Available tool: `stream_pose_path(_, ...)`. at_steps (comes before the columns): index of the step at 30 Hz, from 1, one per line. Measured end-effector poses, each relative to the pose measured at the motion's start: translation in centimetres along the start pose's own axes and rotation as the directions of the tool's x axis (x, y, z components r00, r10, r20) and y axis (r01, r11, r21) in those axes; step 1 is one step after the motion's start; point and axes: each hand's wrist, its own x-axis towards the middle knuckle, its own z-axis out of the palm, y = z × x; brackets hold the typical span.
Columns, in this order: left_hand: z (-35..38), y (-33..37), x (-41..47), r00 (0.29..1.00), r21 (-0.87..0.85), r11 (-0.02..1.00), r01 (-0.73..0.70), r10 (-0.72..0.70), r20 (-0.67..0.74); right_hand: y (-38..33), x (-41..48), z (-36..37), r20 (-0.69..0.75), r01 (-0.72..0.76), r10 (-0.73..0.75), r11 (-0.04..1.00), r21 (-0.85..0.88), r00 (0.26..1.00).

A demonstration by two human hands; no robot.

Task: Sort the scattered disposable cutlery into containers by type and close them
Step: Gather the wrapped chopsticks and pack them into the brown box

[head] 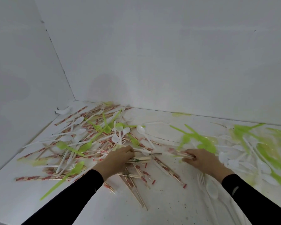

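Observation:
Disposable cutlery lies scattered over a white surface: wrapped chopsticks [29,178] with red print, white plastic spoons [140,129], white forks [201,179] and green spoons [79,167]. My left hand [118,158] grips a bundle of wooden chopsticks [142,159] at the middle of the pile. My right hand [199,159] grips the other end of a bundle of chopsticks [182,154], fingers curled round it. Both hands sit low on the surface, about a hand's width apart. No container is in view.
White walls close the surface at the back and left, meeting in a corner [75,99]. A dense heap fills the left half; blurred green spoons [266,143] and white spoons [234,163] cover the right side. The near middle strip holds only a few chopsticks [136,194].

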Motion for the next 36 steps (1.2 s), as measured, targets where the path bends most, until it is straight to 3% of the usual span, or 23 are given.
stream_pose_path(4, 0.5, -1.0, -0.5, 0.97, -0.044, 0.99, -0.133, 0.121, -0.211, 0.7, 0.3, -1.2, -0.089, -0.184, 0.198, 0.971, 0.151, 0.976)
stream_pose_path(7, -0.1, -1.0, -0.3, 0.938, -0.152, 0.974, -0.168, 0.11, -0.33, -0.7, 0.6, -0.6, -0.155, -0.142, 0.175, 0.969, 0.204, 0.972)
stream_pose_path(11, -3.0, -0.1, 0.0, 0.935, -0.414, 0.91, -0.013, -0.135, -0.327, -3.7, 1.5, 0.6, -0.123, -0.018, 0.056, 0.957, 0.288, 0.991)
stream_pose_path(15, -5.0, 0.2, 0.0, 0.868, -0.748, 0.663, 0.04, -0.394, -0.303, -5.3, 3.4, 1.8, -0.087, -0.006, 0.018, 0.99, 0.14, 0.996)
stream_pose_path(23, -8.7, 0.0, 0.6, 0.689, -0.931, 0.363, -0.04, -0.664, -0.289, -7.4, 6.0, 3.7, -0.064, -0.032, 0.028, 0.998, -0.058, 0.998)
stream_pose_path(26, -9.0, -0.1, 1.4, 0.695, -0.906, 0.42, 0.044, -0.665, -0.275, -7.3, 6.1, 4.1, -0.047, -0.059, 0.052, 0.984, -0.165, 0.998)
stream_pose_path(29, -8.8, 0.0, 2.7, 0.752, -0.883, 0.453, 0.118, -0.622, -0.218, -6.6, 5.9, 3.8, -0.045, -0.09, 0.083, 0.979, -0.181, 0.996)
stream_pose_path(33, -6.5, -1.4, 4.9, 0.892, -0.708, 0.67, 0.225, -0.434, -0.127, -5.1, 4.9, 2.4, -0.083, -0.164, 0.165, 0.986, 0.021, 0.983)
stream_pose_path(36, -5.1, -2.2, 6.7, 0.924, -0.432, 0.833, 0.345, -0.381, 0.003, -4.5, 3.9, 1.3, -0.114, -0.213, 0.23, 0.967, 0.14, 0.967)
